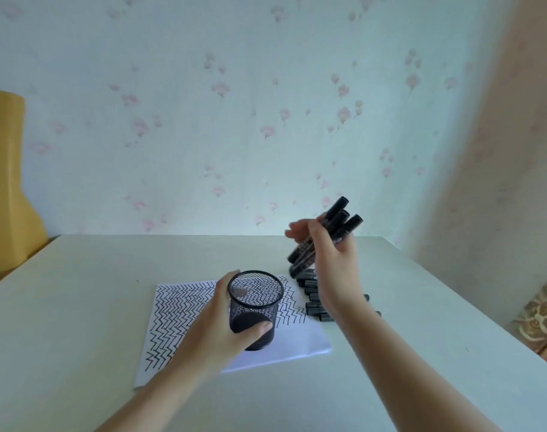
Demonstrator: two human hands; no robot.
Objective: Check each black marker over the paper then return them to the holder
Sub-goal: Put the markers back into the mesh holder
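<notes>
Pale table (79, 307), floral wallpaper behind. Left hand (222, 325) grips mesh holder (255, 307), empty, over zigzagged paper (178, 310). Right hand (331, 260) clasps a marker bundle (334, 232), raised; more markers (312, 297) lie beside (light, rigid, smooth; best gripped mid-barrel).

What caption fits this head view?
Left hand grips mesh holder over paper; right hand lifts bundled black markers.

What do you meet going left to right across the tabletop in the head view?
White paper with black zigzag lines → left hand → black mesh holder → row of black markers lying on the table.
</notes>
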